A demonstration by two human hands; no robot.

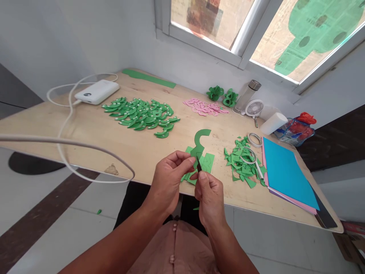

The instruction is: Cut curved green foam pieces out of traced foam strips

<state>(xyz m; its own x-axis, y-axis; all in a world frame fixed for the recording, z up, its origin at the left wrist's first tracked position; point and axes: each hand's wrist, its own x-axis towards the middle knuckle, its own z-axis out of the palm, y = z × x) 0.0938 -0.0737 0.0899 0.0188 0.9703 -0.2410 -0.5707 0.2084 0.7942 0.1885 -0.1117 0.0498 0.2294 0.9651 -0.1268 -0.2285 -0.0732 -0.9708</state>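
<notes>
Between thumb and fingers, my left hand pinches a curved green paper piece, whose C-shaped end points away from me. My right hand is closed around what look like small scissors; only a dark, pointed blade shows against the paper, and the handles are hidden in my fingers. Both hands are close together above the table's near edge. Beneath them lie flat green paper sheets with drawn outlines, partly covered by my hands. To the right is a heap of green scraps.
Green crescent cutouts with white marks and pink cutouts lie farther back. A white device trails a looping cable across the left. Right stand blue paper, a magnifying glass, a tape roll and a fan.
</notes>
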